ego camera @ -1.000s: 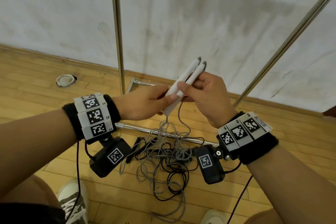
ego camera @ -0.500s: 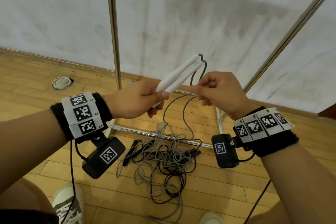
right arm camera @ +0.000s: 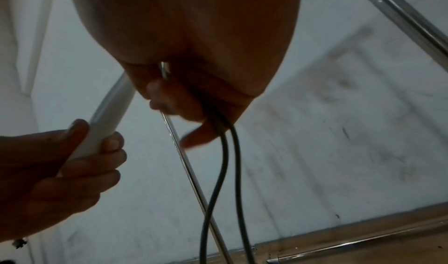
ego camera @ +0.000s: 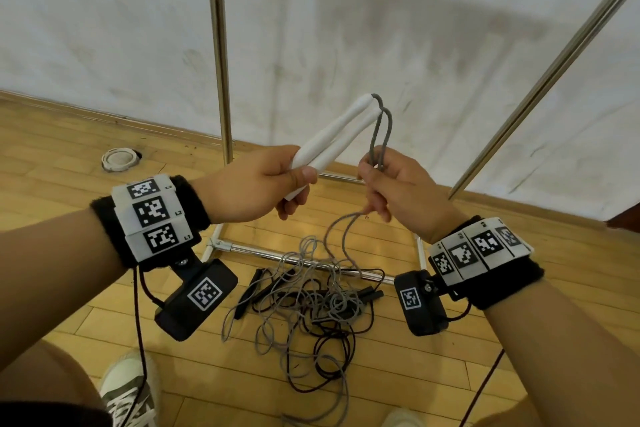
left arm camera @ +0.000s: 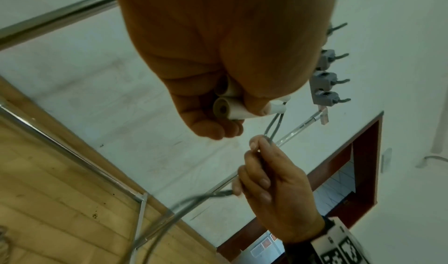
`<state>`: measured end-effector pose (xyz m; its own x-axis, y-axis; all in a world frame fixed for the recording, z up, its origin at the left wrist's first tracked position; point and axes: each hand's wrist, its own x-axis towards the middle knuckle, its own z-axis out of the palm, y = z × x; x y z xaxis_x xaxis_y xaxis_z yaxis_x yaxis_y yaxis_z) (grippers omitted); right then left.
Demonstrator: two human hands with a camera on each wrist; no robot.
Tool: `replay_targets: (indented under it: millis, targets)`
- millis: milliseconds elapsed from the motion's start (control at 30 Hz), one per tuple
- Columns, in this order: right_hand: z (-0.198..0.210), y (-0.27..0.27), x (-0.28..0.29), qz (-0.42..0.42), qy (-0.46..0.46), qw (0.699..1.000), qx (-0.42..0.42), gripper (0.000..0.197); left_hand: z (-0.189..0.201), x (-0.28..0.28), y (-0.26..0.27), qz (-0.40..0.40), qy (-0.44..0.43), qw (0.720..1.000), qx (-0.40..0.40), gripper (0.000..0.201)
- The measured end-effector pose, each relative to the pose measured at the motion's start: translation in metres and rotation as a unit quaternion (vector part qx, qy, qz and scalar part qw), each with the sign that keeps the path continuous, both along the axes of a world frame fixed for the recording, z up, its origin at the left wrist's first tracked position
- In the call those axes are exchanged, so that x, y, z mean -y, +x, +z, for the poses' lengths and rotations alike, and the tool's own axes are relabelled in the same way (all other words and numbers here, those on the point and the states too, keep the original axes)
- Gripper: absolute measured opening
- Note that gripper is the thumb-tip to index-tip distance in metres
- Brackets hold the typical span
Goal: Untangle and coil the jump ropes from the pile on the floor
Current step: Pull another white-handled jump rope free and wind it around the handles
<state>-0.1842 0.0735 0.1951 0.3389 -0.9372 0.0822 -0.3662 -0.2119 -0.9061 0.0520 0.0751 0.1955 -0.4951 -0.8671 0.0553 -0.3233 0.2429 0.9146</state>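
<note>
My left hand grips two white jump-rope handles side by side, their tips pointing up and right. From the tips a grey cord runs down in two strands into my right hand, which pinches both strands just right of the handles. The left wrist view shows the handle ends in my fist and the right hand on the cord. Below the right hand the strands hang down to the tangled pile of grey and black ropes on the floor.
A metal rack frame stands over the pile, with an upright pole, a slanted pole and a floor bar. A white round fitting sits in the wooden floor at left. My shoes are at the bottom edge.
My right hand let go of the handles and moved right and down along the grey cord, now pinching both strands. The left hand kept the handles and lifted them slightly.
</note>
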Motion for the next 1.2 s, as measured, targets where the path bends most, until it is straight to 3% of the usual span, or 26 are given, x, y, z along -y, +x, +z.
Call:
replay_targets:
  millis: [100,233,467,633,800,900,1200]
  targets:
    - [0.0,-0.002,0.003,-0.04,-0.024,0.999,-0.002,0.026,0.001,0.004,0.008,0.036,0.004,0.999,-0.013,0.019]
    - [0.001,-0.008,0.005,-0.045,0.025,0.997,0.06,0.036,0.001,0.009,0.018,0.065,0.001,0.998,-0.012,0.018]
    - [-0.001,-0.01,0.005,-0.076,0.011,0.996,0.051,0.006,-0.008,0.018,0.029,0.124,-0.009,0.992,0.022,0.019]
    - [0.0,0.003,-0.003,-0.043,-0.024,0.994,0.101,0.012,-0.011,0.017,0.024,0.142,-0.009,0.989,0.035,0.019]
    - [-0.006,0.025,-0.014,0.018,0.012,0.988,0.15,0.028,-0.011,0.009,0.012,0.11,-0.014,0.992,0.061,0.021]
    - [-0.009,0.037,-0.018,0.008,-0.006,0.987,0.158,0.024,-0.01,0.002,0.003,0.073,-0.017,0.995,0.066,0.028]
    - [-0.014,0.043,-0.018,-0.012,0.049,0.981,0.185,0.011,-0.007,-0.006,-0.01,-0.003,0.085,0.994,-0.064,0.024]
